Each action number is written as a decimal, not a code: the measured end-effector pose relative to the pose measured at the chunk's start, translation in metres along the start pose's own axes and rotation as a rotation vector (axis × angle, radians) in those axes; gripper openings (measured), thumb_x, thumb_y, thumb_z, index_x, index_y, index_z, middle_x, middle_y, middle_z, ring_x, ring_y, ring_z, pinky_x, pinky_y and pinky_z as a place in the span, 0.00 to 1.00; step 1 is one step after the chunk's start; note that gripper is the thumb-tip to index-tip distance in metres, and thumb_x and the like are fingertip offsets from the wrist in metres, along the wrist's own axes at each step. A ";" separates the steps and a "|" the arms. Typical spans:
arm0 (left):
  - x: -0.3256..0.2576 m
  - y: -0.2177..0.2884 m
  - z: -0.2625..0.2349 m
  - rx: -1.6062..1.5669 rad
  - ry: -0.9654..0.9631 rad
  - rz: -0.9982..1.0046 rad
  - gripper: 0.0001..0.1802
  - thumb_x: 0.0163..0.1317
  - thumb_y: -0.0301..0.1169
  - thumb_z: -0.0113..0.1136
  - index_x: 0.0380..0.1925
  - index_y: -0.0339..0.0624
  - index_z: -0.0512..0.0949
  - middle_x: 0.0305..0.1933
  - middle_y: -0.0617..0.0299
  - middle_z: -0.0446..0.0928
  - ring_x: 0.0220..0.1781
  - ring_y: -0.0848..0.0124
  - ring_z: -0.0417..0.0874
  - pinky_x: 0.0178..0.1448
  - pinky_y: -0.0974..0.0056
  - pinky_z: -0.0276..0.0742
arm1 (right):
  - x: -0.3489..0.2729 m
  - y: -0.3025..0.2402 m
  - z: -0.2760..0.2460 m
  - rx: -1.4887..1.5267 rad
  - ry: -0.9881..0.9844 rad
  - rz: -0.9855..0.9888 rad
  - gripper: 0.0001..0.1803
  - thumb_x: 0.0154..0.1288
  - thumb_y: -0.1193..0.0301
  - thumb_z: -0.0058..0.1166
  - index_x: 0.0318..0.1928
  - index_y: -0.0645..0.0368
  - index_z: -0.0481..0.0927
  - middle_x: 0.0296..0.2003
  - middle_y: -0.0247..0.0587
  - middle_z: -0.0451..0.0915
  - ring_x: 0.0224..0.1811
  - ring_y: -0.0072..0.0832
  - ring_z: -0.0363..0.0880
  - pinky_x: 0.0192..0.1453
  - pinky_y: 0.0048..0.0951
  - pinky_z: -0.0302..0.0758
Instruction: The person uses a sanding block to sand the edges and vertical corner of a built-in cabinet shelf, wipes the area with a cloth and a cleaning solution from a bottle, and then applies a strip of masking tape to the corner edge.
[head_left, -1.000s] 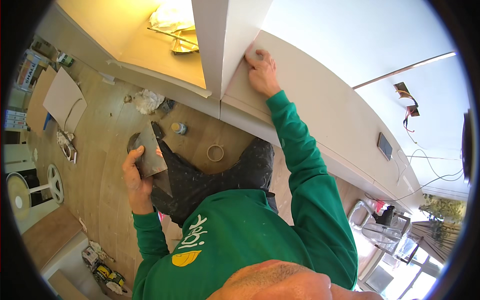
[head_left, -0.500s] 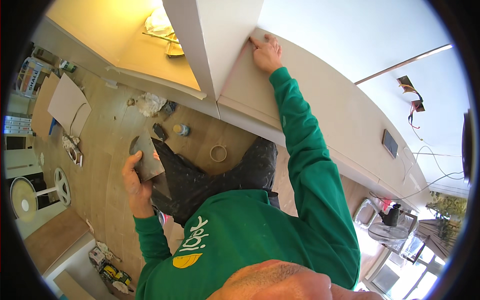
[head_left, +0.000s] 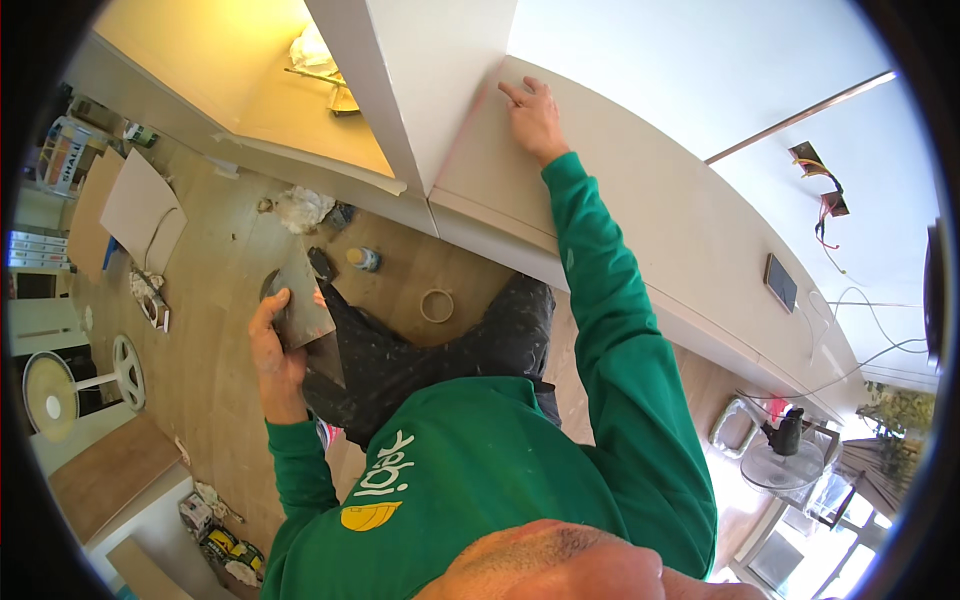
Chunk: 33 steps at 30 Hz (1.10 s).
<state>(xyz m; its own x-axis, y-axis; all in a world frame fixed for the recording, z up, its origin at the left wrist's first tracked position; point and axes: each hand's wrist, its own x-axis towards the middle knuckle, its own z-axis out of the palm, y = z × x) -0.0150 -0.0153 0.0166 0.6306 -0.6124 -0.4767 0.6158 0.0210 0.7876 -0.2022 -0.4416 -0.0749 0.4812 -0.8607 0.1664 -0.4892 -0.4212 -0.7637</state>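
Looking down from the head view: pressing flat against the pale wall panel (head_left: 600, 170), right hand (head_left: 535, 118), fingers loosely spread, fingertips at the corner edge where the white column (head_left: 430, 70) meets the panel. Gripping a wide metal scraper (head_left: 300, 305), left hand (head_left: 272, 350), fingers curled round its edge, held low over the wooden floor (head_left: 210, 300), beside dark trousers. Open floor to the left; tape roll (head_left: 436, 305) and small jar (head_left: 365, 259) lying near the baseboard. Blade dull grey, smeared, flat and roughly rectangular.
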 end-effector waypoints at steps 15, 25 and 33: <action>-0.005 -0.005 -0.003 -0.056 0.054 -0.016 0.13 0.63 0.30 0.64 0.44 0.34 0.79 0.40 0.56 0.83 0.40 0.65 0.85 0.49 0.61 0.81 | -0.031 -0.043 0.011 -0.154 -0.098 0.083 0.25 0.65 0.71 0.47 0.60 0.37 0.84 0.74 0.50 0.56 0.81 0.51 0.39 0.82 0.54 0.32; -0.008 -0.017 0.055 0.009 -0.081 -0.140 0.14 0.66 0.37 0.59 0.41 0.36 0.80 0.35 0.58 0.82 0.34 0.67 0.82 0.40 0.61 0.76 | -0.185 -0.113 -0.001 0.342 0.000 -0.235 0.31 0.60 0.85 0.47 0.63 0.49 0.80 0.63 0.54 0.68 0.63 0.51 0.71 0.66 0.45 0.72; -0.025 -0.045 0.098 -0.041 -0.095 -0.294 0.13 0.66 0.41 0.59 0.40 0.44 0.80 0.28 0.64 0.80 0.28 0.71 0.77 0.31 0.63 0.68 | -0.259 -0.135 -0.010 0.615 -0.320 -0.403 0.43 0.65 0.88 0.51 0.78 0.48 0.57 0.56 0.47 0.72 0.54 0.41 0.76 0.61 0.33 0.74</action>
<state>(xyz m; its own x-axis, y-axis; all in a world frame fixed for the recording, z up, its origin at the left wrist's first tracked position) -0.1048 -0.0786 0.0310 0.3766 -0.6683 -0.6415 0.7852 -0.1372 0.6038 -0.2682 -0.1649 -0.0086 0.7665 -0.5125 0.3871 0.2107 -0.3686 -0.9054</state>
